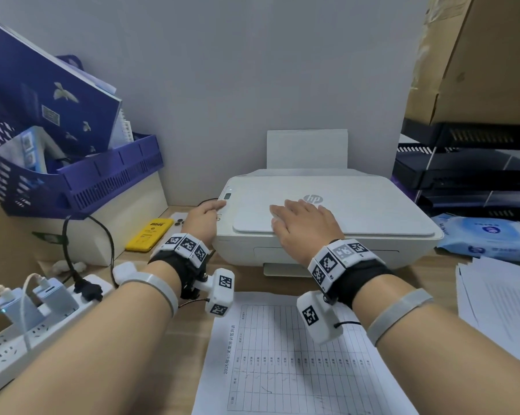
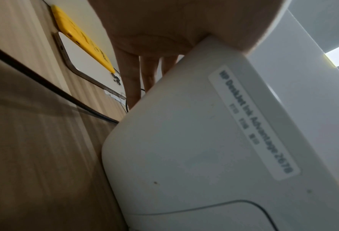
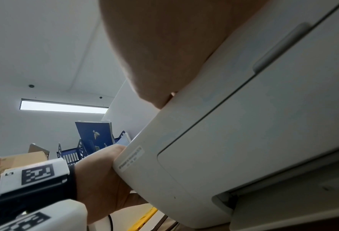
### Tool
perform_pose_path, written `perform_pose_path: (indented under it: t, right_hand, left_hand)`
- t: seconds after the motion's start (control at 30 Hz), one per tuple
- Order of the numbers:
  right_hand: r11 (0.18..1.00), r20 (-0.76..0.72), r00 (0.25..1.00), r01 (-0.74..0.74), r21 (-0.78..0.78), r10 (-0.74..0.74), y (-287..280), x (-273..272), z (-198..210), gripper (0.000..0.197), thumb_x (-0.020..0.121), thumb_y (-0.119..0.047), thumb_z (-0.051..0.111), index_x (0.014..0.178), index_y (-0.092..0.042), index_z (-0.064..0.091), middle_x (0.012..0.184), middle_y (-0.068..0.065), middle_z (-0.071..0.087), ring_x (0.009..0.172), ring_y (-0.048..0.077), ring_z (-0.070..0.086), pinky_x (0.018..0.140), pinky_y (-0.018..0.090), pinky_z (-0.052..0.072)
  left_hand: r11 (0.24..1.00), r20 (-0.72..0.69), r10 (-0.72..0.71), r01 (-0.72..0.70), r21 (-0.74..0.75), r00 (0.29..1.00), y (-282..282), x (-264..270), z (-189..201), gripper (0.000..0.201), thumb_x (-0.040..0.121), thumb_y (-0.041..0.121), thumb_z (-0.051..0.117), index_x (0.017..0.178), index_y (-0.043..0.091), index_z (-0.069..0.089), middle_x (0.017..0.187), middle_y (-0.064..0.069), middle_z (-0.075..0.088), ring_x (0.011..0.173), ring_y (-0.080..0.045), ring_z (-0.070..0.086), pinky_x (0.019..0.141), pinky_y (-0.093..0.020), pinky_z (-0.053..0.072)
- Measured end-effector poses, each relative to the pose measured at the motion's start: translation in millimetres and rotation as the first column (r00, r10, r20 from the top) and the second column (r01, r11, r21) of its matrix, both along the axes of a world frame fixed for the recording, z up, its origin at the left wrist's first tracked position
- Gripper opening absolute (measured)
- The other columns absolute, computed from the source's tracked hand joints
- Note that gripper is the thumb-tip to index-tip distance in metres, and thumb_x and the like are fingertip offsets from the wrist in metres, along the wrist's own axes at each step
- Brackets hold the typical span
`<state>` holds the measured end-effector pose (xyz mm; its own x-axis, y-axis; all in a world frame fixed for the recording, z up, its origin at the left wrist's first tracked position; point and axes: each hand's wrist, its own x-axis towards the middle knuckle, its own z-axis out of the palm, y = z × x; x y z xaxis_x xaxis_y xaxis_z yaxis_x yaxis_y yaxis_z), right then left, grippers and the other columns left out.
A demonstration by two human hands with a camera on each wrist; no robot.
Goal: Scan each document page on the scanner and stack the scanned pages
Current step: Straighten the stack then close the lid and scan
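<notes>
My right hand (image 1: pixel 305 224) lies flat, fingers straight, on the closed scanner (image 1: pixel 327 217) lid at frame centre; my left hand (image 1: pixel 204 218) rests open at its left corner, near the buttons. A page (image 1: pixel 282 363) waits on the worktop (image 1: pixel 175 348) below. I'd keep the lid pressed evenly and still while scanning.

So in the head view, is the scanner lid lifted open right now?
No, the scanner lid lies flat and closed on the printer, with the right hand resting flat on top of it.
</notes>
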<state>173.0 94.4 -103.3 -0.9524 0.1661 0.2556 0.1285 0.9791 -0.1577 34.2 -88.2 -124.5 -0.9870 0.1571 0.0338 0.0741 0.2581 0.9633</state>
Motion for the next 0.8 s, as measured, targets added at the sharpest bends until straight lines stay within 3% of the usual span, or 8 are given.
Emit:
perform_pose_path:
  t: [0.13,0.23,0.4,0.53,0.8]
  right_hand:
    - [1.000,-0.001,1.000,0.003,0.006,-0.003,1.4,-1.1,-0.6,0.050,0.101,-0.045,0.018,0.148,-0.039,0.033,0.159,-0.004,0.031,0.149,0.020,0.021,0.119,0.048,0.017]
    - [1.000,0.000,1.000,0.002,0.010,-0.002,1.9,-1.2,-1.1,0.050,0.101,-0.045,0.018,0.148,-0.039,0.033,0.160,-0.004,0.030,0.149,0.020,0.021,0.119,0.048,0.017]
    - [1.000,0.004,1.000,0.003,0.008,-0.003,1.8,-1.2,-0.9,0.051,0.101,-0.046,0.017,0.149,-0.039,0.031,0.160,-0.004,0.029,0.150,0.019,0.020,0.120,0.047,0.016]
    - [1.000,0.009,1.000,0.003,0.011,-0.003,2.3,-0.4,-0.6,0.051,0.101,-0.046,0.017,0.149,-0.039,0.031,0.160,-0.005,0.028,0.150,0.019,0.020,0.120,0.047,0.016]
    - [1.000,0.004,1.000,-0.002,0.015,0.002,2.4,-0.8,-0.7,0.050,0.101,-0.046,0.018,0.149,-0.039,0.031,0.160,-0.004,0.029,0.149,0.020,0.020,0.120,0.047,0.016]
  left_hand:
    - [0.999,0.015,-0.029,0.029,0.020,0.999,-0.2,0.7,3.3,0.044,0.096,0.019,0.040,0.135,0.033,0.054,0.139,0.008,0.053,0.121,-0.020,0.055,0.104,-0.043,0.045]
    - [0.996,-0.028,-0.064,0.063,-0.061,0.998,0.5,2.1,5.8,0.045,0.100,0.013,0.035,0.142,0.020,0.047,0.149,0.008,0.043,0.120,-0.011,0.048,0.095,-0.028,0.043]
    - [1.000,-0.043,-0.023,0.022,-0.011,0.999,1.2,7.3,6.4,0.043,0.099,0.014,0.040,0.138,0.028,0.051,0.138,-0.006,0.054,0.126,-0.029,0.053,0.103,-0.050,0.046]
    - [0.999,-0.052,-0.038,0.038,-0.013,0.998,0.4,7.4,5.3,0.043,0.099,0.015,0.040,0.136,0.032,0.051,0.139,-0.007,0.054,0.126,-0.031,0.053,0.103,-0.051,0.046]
    - [0.999,-0.047,-0.037,0.038,0.011,0.998,2.9,9.9,7.4,0.042,0.101,0.011,0.038,0.139,0.026,0.049,0.140,-0.010,0.052,0.127,-0.032,0.051,0.100,-0.044,0.046]
